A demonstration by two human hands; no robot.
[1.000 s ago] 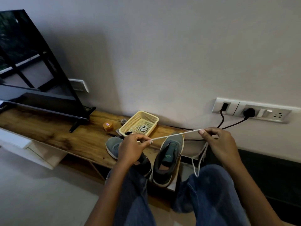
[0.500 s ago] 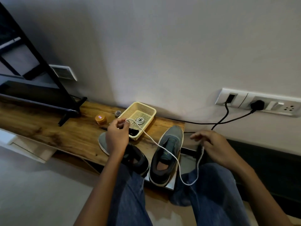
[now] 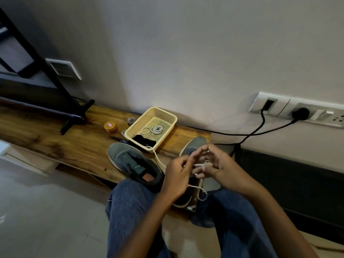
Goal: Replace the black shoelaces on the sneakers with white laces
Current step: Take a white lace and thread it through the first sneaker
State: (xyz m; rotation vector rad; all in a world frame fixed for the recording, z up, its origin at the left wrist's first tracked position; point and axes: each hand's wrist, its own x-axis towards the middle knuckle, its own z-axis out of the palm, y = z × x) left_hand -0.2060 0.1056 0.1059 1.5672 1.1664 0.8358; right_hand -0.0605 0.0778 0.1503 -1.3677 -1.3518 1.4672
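1. Both hands met over the right-hand sneaker (image 3: 193, 148); the left hand (image 3: 179, 175) and right hand (image 3: 216, 164) each had fingers curled in on the white lace (image 3: 200, 165), pinching it between them near its stiff tip.
2. From the hands the lace ran two ways: one strand trailed up toward the yellow basket (image 3: 151, 127), and a loop hung down over the shoe's heel end toward the jeans.
3. The left-hand sneaker (image 3: 135, 163) lay beside it on the wooden shelf (image 3: 55, 140), and no lace showed in it.
4. Inside the basket sat a dark bundle (image 3: 145, 140) (the removed black laces, most likely) and a second coiled white lace (image 3: 157, 129).
5. As a judgement, the step in hand was readying the white lace's end before threading the right-hand shoe; stripping the black laces appeared finished.
6. The next move likely called for a firm pinch just behind the tip, aiming it into a lowest eyelet (those eyelets were hidden behind the hands), then evening out both ends.
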